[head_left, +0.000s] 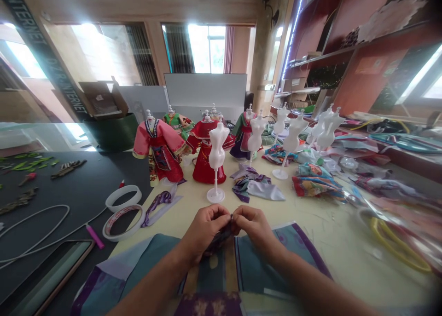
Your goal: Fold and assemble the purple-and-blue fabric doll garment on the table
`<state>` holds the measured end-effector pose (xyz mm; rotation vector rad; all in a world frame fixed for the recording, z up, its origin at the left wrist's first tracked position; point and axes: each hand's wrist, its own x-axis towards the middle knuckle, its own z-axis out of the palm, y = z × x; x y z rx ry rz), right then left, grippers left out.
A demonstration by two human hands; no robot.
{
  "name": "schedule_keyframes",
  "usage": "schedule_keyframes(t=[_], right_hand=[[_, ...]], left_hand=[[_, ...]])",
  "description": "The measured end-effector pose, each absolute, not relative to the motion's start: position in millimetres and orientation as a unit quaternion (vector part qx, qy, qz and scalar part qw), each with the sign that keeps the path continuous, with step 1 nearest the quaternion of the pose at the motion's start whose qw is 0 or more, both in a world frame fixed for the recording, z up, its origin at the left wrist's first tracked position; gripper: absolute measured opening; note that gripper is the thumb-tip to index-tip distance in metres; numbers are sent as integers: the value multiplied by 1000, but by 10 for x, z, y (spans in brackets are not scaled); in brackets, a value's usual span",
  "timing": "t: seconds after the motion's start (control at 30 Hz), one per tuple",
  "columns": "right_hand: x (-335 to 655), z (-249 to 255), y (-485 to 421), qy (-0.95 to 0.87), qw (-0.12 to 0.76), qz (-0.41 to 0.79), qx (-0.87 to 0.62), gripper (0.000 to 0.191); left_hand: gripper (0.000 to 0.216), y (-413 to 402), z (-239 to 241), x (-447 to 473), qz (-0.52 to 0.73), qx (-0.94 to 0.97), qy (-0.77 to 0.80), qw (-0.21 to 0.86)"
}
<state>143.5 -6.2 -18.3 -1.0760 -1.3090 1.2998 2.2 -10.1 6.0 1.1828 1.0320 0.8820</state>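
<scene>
My left hand [206, 226] and my right hand [254, 226] meet fingertip to fingertip in front of me. Both pinch the edge of a dark piece of fabric [221, 238], which hangs partly under my left palm. What lies right between the fingertips is mostly hidden. Below my wrists a small teal garment [148, 261] with purple borders is spread on the pale yellow table surface. A tan and dark striped panel runs down its middle, and a purple patterned strip [209, 304] shows at the bottom edge. Just beyond my hands stands a bare white doll mannequin [217, 146].
Dressed mannequins, one in a pink and red robe [160, 146], stand behind, with several bare ones to the right. Tape rolls [123, 221], a pink pen [95, 236] and a tablet [44, 277] lie left. Fabric scraps [257, 185] and bagged clothes [316, 182] cover the right side.
</scene>
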Motion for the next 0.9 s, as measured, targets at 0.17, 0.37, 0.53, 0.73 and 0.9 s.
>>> schedule_keyframes(t=[0.17, 0.37, 0.53, 0.73, 0.9], right_hand=[[1434, -175, -78, -513, 497, 563, -416, 12], [1433, -198, -75, -501, 506, 578, -399, 15], [1446, -178, -98, -504, 503, 585, -388, 18], [1479, -101, -134, -555, 534, 472, -429, 17], [1460, -178, -70, -558, 488, 537, -403, 11]], left_hand=[[14, -103, 61, 8, 391, 453, 407, 690], [10, -113, 93, 12, 389, 427, 393, 716], [11, -104, 78, -8, 389, 426, 397, 714], [15, -82, 69, -39, 389, 428, 415, 702], [16, -86, 134, -44, 393, 506, 447, 624]])
